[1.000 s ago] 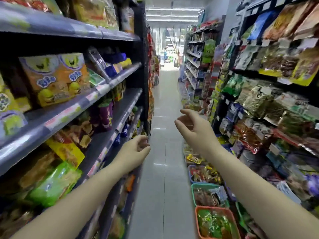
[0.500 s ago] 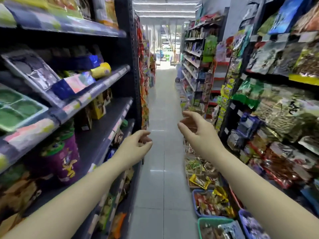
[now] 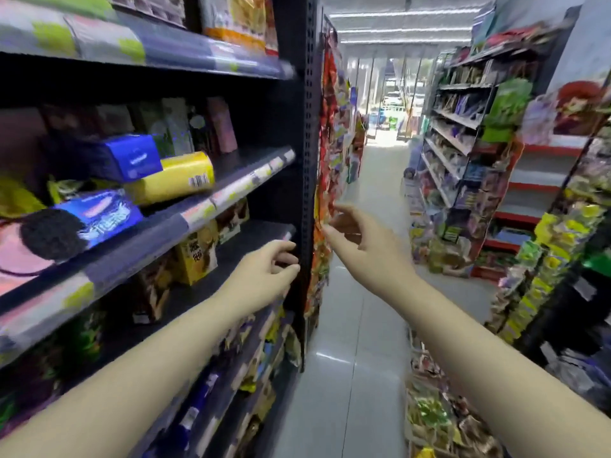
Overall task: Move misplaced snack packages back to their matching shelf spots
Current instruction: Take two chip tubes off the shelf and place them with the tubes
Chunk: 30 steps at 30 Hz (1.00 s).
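— What's in your hands?

— Nothing. My left hand (image 3: 264, 276) hangs loosely curled by the shelf post (image 3: 309, 160); my right hand (image 3: 367, 246) is spread, fingertips reaching toward the hanging packets (image 3: 325, 193) just past the post.

— Is that the misplaced snack?

— I can't tell which one is. The yellow can (image 3: 175, 178) and blue box (image 3: 129, 157) lie well to my left.

— How would a packet handle?

— Light, crinkly, slippery, I judge. I'd pinch the top seam, not squeeze the middle.
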Tool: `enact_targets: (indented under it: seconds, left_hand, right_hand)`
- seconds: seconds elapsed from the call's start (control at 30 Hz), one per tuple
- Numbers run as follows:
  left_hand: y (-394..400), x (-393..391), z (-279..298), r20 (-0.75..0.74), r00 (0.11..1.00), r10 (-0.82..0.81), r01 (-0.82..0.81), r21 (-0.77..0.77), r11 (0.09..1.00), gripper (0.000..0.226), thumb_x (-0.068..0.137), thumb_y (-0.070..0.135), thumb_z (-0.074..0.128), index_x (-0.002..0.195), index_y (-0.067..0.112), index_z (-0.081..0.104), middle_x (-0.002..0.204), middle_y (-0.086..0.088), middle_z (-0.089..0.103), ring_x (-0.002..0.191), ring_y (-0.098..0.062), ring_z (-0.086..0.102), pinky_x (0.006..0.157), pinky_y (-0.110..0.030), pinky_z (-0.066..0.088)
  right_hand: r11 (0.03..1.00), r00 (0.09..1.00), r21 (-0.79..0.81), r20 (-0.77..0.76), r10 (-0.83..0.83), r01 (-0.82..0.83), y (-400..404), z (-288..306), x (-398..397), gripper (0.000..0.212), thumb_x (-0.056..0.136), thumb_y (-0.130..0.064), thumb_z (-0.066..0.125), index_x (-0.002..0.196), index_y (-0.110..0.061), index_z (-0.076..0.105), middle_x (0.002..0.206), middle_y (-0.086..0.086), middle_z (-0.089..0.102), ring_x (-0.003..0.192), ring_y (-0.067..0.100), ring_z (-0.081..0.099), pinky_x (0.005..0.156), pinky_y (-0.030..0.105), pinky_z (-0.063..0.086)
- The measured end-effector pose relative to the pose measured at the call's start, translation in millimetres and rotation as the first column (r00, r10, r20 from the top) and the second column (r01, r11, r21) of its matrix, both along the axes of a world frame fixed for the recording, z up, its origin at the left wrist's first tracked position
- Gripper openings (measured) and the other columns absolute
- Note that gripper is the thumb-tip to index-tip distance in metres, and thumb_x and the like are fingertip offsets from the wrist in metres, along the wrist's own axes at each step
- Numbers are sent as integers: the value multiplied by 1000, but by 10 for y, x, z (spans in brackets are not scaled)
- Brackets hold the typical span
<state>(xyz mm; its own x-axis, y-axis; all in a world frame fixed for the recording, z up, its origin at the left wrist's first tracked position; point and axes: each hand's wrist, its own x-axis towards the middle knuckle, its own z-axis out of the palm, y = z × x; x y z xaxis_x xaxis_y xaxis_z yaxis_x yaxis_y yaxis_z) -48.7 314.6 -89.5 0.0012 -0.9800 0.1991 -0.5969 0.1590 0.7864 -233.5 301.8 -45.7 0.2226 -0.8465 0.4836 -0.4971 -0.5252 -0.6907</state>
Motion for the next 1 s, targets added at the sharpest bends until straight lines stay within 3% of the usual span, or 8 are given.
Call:
enact_targets:
  seconds: [0.27, 0.4, 0.47, 0.57, 0.7, 0.8, 0.9, 1.0]
  left_hand:
    - [-1316, 361, 155, 34, 988, 153, -152, -9, 988, 40, 92, 23, 60, 131, 26, 51, 115, 10, 65, 92, -1, 66, 75, -8, 47]
    - [-1648, 562, 192, 3, 971, 240, -240, 15, 971, 41, 92, 22, 60, 132, 25, 51, 118, 9, 65, 97, -5, 67, 93, -28, 52]
    - [-1720, 639, 197, -15, 958, 285, -285, 37, 958, 41, 92, 22, 60, 131, 25, 50, 117, 9, 65, 99, -8, 67, 90, -27, 53]
    - [-1721, 695, 227, -66, 917, 393, -391, 45, 919, 38, 90, 24, 60, 127, 23, 54, 114, 7, 67, 97, -15, 68, 84, -27, 54]
    - [-1634, 554, 307, -96, 826, 555, -552, 57, 832, 43, 83, 28, 59, 126, 22, 56, 109, 5, 68, 98, -24, 68, 93, -37, 53]
    - [-1497, 398, 395, -187, 705, 685, -692, 35, 721, 32, 80, 28, 58, 112, 33, 58, 107, 3, 69, 99, -26, 68, 92, -35, 54]
    - [-1302, 264, 538, -247, 578, 778, -805, -15, 593, 28, 86, 21, 61, 113, 27, 61, 108, -2, 71, 98, -18, 70, 81, -21, 55]
    - [-1093, 157, 729, -262, 458, 849, -887, -74, 456, 25, 90, 14, 61, 113, 22, 61, 106, -4, 71, 95, -19, 72, 86, -31, 56]
  right_hand:
    - [982, 983, -59, 43, 180, -177, -1707, 246, 545, 44, 91, -35, 58, 133, -20, 51, 113, -7, 64, 106, 5, 60, 95, 27, 50]
    - [933, 926, -71, 116, 360, -354, -2280, 325, 954, 42, 92, -28, 60, 131, -16, 52, 112, -4, 66, 104, 5, 62, 93, 22, 50]
    - [875, 867, -75, 118, 484, -478, -2487, 345, 1211, 41, 92, -26, 60, 130, -17, 53, 113, -2, 66, 104, 5, 61, 92, 18, 49]
    - [747, 740, -112, 100, 665, -655, -2702, 404, 1587, 39, 91, -27, 61, 128, -19, 53, 111, -4, 66, 105, 6, 62, 94, 24, 50]
    - [535, 534, -121, 46, 844, -836, -2884, 513, 1985, 40, 91, -28, 61, 128, -18, 53, 110, -4, 66, 103, 7, 63, 94, 26, 51]
    - [398, 398, -113, 22, 917, -910, -2968, 579, 2205, 41, 91, -29, 61, 130, -17, 52, 110, -3, 65, 104, 9, 62, 94, 26, 51]
    - [311, 311, -96, 14, 950, -946, -3004, 660, 2409, 39, 91, -29, 61, 127, -15, 54, 108, -2, 64, 103, 10, 63, 94, 26, 50]
    - [271, 272, -72, -1, 962, -960, -2996, 701, 2657, 47, 84, -41, 62, 123, -16, 56, 106, 0, 65, 101, 17, 64, 97, 37, 51]
